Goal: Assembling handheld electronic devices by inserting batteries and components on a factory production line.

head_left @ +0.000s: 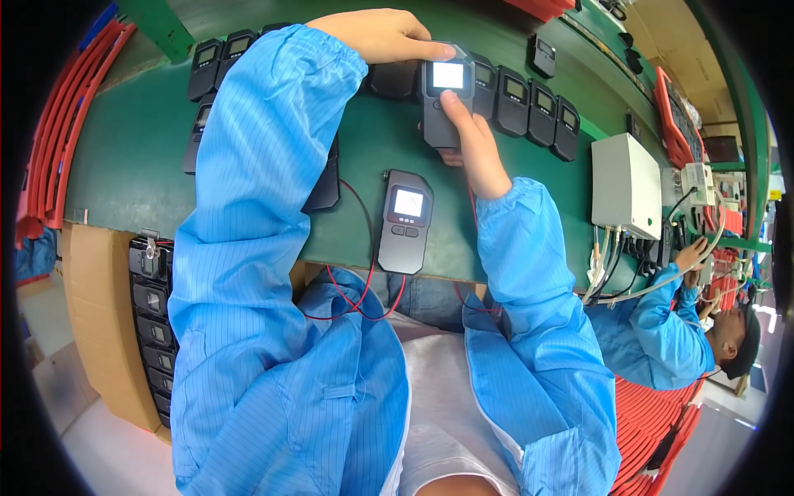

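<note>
A dark grey handheld meter point(442, 128) with a lit white screen is raised over the green bench. My right hand point(481, 157) grips it from below, the thumb pressing on the front just under the screen. At its top end my left hand point(376, 35) reaches across, with the thumb on the upper corner; its other fingers are partly hidden. A second grey meter point(404, 221), its screen lit as well, lies on the bench nearer to me. Red and black wires point(364, 289) loop beside it toward my lap. Another dark meter point(324, 188) is mostly covered by my left sleeve.
Several meters with dark screens point(513, 103) line the back of the bench point(124, 165). To the right stands a white box point(626, 186) with cables. A cardboard box point(103, 314) of meters sits at lower left. A co-worker in blue point(662, 331) works at far right.
</note>
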Available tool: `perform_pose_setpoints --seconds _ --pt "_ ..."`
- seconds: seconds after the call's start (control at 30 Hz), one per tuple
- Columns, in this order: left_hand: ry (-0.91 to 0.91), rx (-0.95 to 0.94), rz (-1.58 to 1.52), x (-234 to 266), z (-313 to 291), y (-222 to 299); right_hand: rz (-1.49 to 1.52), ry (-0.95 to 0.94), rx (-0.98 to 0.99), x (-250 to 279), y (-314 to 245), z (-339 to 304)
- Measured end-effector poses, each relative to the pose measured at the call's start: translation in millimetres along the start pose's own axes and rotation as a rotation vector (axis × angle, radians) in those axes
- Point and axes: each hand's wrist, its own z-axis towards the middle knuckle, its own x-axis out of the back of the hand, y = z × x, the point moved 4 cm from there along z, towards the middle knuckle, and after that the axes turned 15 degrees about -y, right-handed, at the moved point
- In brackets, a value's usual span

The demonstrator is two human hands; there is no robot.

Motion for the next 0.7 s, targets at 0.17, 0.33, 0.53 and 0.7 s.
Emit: perform_pose_setpoints --seconds 0.17,0.33,0.53,0.7 --pt "-0.035 0.206 -0.007 4 -13 13 0.065 -0.098 0.041 -5 2 3" --pt "-0.005 0.192 -0.025 -2 -10 7 0.080 -0.120 0.089 -5 2 2" --pt "0.162 0.298 0.012 -11 -6 -17 0.097 -0.148 0.110 -7 0 3" --pt "0.025 0.325 -0.041 -8 -6 -16 0.016 -0.133 0.113 -8 2 3"
